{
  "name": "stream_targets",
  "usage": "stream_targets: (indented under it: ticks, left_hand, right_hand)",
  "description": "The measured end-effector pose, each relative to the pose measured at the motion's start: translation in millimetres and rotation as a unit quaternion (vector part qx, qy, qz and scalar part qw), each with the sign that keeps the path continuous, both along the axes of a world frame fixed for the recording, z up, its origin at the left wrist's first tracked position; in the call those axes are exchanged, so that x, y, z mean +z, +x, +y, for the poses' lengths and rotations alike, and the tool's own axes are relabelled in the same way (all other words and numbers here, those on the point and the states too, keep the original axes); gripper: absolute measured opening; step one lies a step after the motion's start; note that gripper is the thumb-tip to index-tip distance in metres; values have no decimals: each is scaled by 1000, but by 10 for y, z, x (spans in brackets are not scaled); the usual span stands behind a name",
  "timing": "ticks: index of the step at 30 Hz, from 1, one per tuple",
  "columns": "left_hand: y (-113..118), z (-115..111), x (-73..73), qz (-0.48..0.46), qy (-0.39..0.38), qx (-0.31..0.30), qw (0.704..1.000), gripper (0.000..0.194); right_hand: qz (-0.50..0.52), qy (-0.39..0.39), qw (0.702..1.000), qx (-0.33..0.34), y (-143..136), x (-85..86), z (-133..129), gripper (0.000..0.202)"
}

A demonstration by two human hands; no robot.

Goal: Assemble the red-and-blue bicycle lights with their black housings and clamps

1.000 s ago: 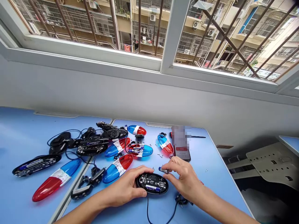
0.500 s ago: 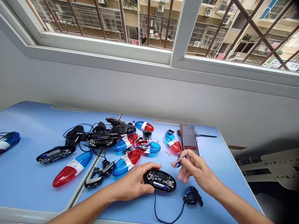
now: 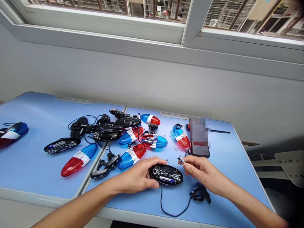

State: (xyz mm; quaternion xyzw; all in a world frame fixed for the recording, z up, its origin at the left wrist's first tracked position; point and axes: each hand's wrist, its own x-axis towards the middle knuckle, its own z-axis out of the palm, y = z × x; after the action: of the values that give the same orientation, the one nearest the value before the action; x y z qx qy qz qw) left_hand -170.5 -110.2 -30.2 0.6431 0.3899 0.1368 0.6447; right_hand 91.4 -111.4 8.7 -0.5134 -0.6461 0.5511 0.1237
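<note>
My left hand [image 3: 144,175] grips the left end of a black oval bike light base [image 3: 174,173], its circuit board facing up. One blue and white battery [image 3: 167,180] lies in the base's near slot. Just right of the base, my right hand [image 3: 201,171] pinches another battery [image 3: 181,160] between thumb and fingers, tilted and apart from the base. A black cable [image 3: 162,202] runs from the base to a black handlebar clamp switch [image 3: 200,193] below my right hand.
Red and blue light covers [image 3: 79,160] lie left and behind, with black bases and cables [image 3: 106,128] heaped together. A phone [image 3: 200,151] and a screwdriver [image 3: 219,131] lie at the back right. Loose screws [image 3: 174,147] are scattered mid-table. A seam [image 3: 95,167] divides the two tabletops.
My right hand has turned the battery so its end points up and left toward the base. My left hand keeps its hold. The camera view has tilted down and shifted left.
</note>
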Motion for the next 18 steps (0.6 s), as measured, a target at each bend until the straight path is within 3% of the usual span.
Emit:
stream_targets:
  ticks: [3,7,10,18]
  left_hand:
    - [-5,9,-53,-35,-2,19,999,58]
    - [9,26,-138,-56,-71,51,995,64]
    - [19,39,-149,-66,-87,55,992,68]
    - [18,32,-141,-66,-96,57,992,72]
  right_hand:
    - [20,-29,999,3,-18,33,-7,40]
    - [64,-121,990,-31,-47,53,-22,55]
    - [69,-140,986,-51,-49,33,-50,63]
    - [68,-72,994,-43,11,71,-117,35]
